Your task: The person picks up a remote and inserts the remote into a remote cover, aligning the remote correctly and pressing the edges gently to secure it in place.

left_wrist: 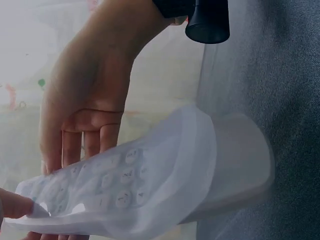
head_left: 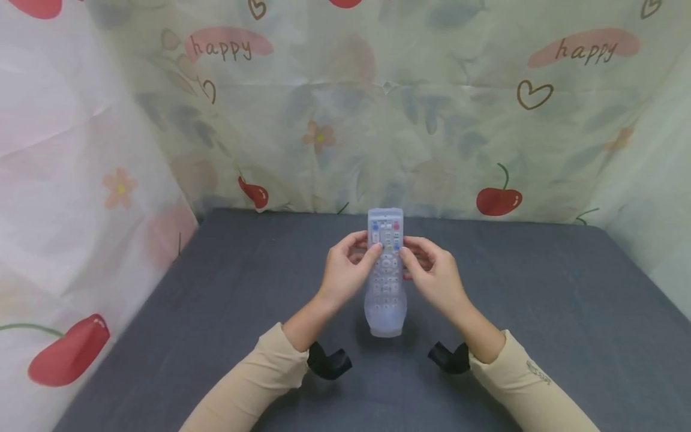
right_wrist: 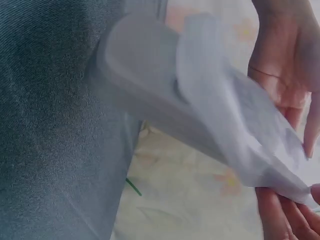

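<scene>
- A remote control (head_left: 385, 270) is held up in the air over the middle of the dark grey surface (head_left: 540, 312), with a soft shadow on the surface right under it.
- The remote control is long and thin. It is pale grey-white, with a rounded bottom end that is a bit wider than its middle.
- It wears a soft see-through cover (left_wrist: 150, 180). The cover looks milky and rubbery, and the button bumps show through it.
- Near the top of the remote control are small coloured buttons: blue, red and yellow. Lower down are rows of pale round buttons.
- In the left wrist view the cover hangs loose past the hard bottom end of the remote control, like a sock that is half off.
- The left hand (head_left: 348, 270) is on the left side of the remote control. Its fingers curl round the back and its thumb presses on the front.
- The right hand (head_left: 434, 273) is on the right side of the remote control. Its fingers (right_wrist: 280, 215) pinch the thin edge of the cover, and its thumb lies on the front by the buttons.
- Both arms have beige sleeves (head_left: 259, 378), and a black strap (head_left: 328, 362) sits at each wrist, below the remote control.
- The surface feels like rough woven cloth.
- Behind the remote control hangs a thin plastic sheet (head_left: 378, 120) with red cherries, flowers, hearts and the word "happy".
</scene>
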The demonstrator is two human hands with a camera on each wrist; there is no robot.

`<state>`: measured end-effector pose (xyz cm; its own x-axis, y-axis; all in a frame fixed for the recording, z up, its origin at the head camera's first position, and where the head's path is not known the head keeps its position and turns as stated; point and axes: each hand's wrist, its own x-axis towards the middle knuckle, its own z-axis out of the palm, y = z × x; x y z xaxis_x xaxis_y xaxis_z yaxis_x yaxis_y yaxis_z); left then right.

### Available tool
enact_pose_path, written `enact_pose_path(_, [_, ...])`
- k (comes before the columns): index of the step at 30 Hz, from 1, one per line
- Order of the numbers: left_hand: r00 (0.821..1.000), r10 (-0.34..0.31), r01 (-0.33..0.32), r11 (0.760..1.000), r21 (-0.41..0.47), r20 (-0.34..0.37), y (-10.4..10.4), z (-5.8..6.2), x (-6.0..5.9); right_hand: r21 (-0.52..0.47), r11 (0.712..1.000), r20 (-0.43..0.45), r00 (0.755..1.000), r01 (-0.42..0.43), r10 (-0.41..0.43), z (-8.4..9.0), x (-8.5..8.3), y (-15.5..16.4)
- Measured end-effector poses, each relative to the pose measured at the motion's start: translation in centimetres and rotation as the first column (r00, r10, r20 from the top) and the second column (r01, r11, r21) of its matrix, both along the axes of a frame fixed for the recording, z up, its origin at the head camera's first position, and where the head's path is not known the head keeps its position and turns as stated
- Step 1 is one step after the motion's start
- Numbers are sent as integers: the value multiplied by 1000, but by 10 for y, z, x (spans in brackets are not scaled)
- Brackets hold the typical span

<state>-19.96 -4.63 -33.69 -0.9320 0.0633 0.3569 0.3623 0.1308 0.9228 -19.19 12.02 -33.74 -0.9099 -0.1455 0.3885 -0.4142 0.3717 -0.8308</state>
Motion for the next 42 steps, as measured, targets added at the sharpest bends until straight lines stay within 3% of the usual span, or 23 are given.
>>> enact_pose_path(7, [998, -68, 68, 998, -9, 14, 1, 0, 1, -24, 999, -23, 999, 23, -23, 1, 0, 1])
enact_pose_path(11, [997, -69, 68, 998, 14, 36, 2, -1, 1, -7, 1000, -2, 1000, 13, -13, 2, -1, 2])
enact_pose_path(15, [996, -70, 69, 997, 31, 46, 2, -2, 1, 47, 998, -11, 1000, 29, -29, 5, -2, 4])
enact_pose_path(19, [996, -68, 66, 997, 36, 54, 2, -2, 2, 131, 988, -88, 993, 85, -74, 6, -1, 1])
enact_pose_path(23, [997, -52, 48, 997, 65, 60, 3, -2, 3, 229, 962, -227, 969, 151, -98, 6, 0, -3])
enact_pose_path(29, [995, -6, -12, 983, 184, 98, 5, -4, 1, 375, 895, -447, 893, 243, -56, 5, -1, -9])
enact_pose_path(33, [992, 23, -50, 972, 230, 122, 6, -5, 1, 434, 854, -522, 853, 288, -23, 7, -1, -11])
enact_pose_path(37, [991, 49, -80, 962, 261, 125, 8, -5, 1, 472, 829, -543, 840, 300, 5, 8, 0, -11])
enact_pose_path(42, [988, 52, -90, 959, 270, 146, 11, -5, 3, 488, 823, -533, 846, 290, 18, 4, 3, -8])
